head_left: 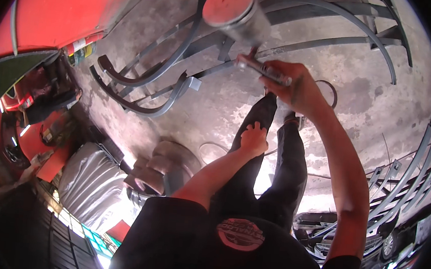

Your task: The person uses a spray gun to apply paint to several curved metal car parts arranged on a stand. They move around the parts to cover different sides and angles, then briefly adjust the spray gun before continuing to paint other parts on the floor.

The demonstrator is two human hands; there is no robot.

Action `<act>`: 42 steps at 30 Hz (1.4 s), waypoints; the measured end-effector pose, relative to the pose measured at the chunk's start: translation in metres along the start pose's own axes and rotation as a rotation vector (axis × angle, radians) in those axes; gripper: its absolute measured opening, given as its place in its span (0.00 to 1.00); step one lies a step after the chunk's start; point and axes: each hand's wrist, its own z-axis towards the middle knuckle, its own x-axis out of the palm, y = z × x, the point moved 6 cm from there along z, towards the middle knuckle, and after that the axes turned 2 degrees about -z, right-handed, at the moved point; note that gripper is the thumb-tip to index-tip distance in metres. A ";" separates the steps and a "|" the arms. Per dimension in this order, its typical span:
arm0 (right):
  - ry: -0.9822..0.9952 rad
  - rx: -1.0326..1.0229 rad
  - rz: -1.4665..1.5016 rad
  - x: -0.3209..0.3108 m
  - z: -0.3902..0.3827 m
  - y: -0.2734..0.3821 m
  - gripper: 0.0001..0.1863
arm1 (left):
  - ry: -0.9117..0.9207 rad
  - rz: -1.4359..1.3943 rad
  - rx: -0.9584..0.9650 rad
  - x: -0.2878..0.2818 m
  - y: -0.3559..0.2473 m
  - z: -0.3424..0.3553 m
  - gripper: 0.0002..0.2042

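Observation:
My right hand (295,85) is wrapped round the handle of a paint spray gun (272,72). A metal cup (242,23) with a flat, reddish end stands on the gun, slightly blurred by motion. Beyond and beneath it, curved dark grey metal bars (178,56) lie on the concrete floor, some joined into frames. My left hand (253,140) rests on my dark trouser leg, its fingers apart and loosely bent, holding nothing. The gun's nozzle and trigger are hard to make out.
At left are a large red panel (69,1), a silvery cover (90,180) and a stack of rounded brown objects (167,163). More curved metal bars (410,170) stand at the right. A thin hose (335,93) loops over the floor near my feet.

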 end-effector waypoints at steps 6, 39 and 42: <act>-0.098 -0.082 -0.197 -0.016 0.008 0.015 0.13 | 0.019 0.003 -0.019 0.003 -0.005 -0.001 0.17; -0.242 0.070 -0.045 0.003 -0.114 -0.070 0.15 | -0.042 0.109 -0.007 0.052 -0.016 -0.022 0.17; -0.261 -0.249 -0.162 0.018 -0.120 -0.068 0.16 | -0.071 0.139 -0.003 0.049 -0.019 -0.027 0.17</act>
